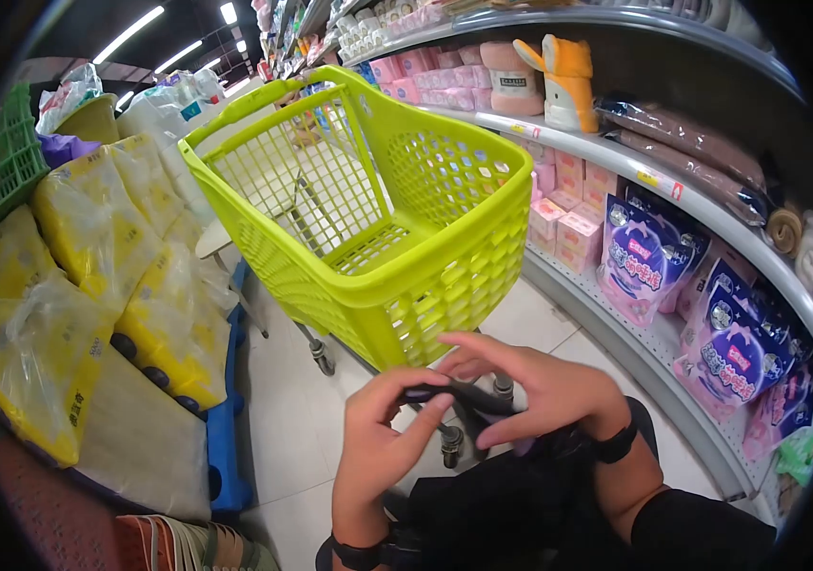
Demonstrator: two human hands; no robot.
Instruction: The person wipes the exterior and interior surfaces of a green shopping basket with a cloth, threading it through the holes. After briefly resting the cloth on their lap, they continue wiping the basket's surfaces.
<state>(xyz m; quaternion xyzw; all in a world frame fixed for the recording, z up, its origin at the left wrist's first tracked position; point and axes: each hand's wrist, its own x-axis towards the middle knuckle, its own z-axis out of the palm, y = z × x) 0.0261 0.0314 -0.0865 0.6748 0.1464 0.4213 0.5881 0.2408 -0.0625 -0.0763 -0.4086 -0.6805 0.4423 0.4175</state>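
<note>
My left hand (389, 428) is low in the middle of the view, its thumb and fingers pinching a thin black, flexible-looking thing (468, 398). What kind of thing it is, I cannot tell. From the right, my right hand (554, 385) curves around the far end of this black thing, with its fingers stretched out and apart from the thumb. Dark bands circle both wrists. Just beyond my hands stands a lime-green shopping cart (368, 285), with no goods showing in its basket.
Shelves (654, 176) on the right hold pink boxes (578, 238), an orange plush-like item (568, 81) and purple-pink packages (637, 257). Left, yellow plastic-wrapped packs (107, 219) lie by a blue pallet (228, 447). Striped fabric items (197, 544) sit bottom left.
</note>
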